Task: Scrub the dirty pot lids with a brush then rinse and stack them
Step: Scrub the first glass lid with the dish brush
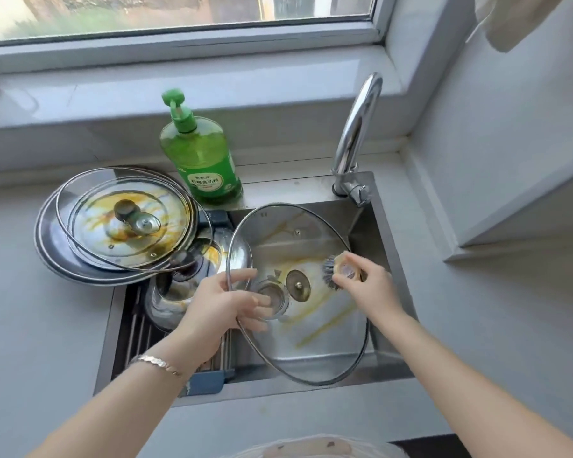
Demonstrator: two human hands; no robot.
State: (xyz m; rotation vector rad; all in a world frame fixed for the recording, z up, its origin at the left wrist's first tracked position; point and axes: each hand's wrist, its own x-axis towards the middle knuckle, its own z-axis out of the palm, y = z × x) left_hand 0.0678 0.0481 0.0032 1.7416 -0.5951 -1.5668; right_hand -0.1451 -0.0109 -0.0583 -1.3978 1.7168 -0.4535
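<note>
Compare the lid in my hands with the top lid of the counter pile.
The held lid tilts over the sink, underside up; the pile lid rests knob up on other lids. The brush touches the held lid, nothing touches the pile lid. Both are glass, metal-rimmed, yellow-stained.

Green dish-soap bottle; yellow-orange streaks on clear glass lid; grey-bristled brush; silver faucet.

Bright, even daylight from window at top. Shadows soft and faint. Glare on faucet and sill; pale sheen on lid. View through pane washed out, blurred. Wide-angle bending of sill and counter edges. Overall slightly soft, some compression smear.
</note>
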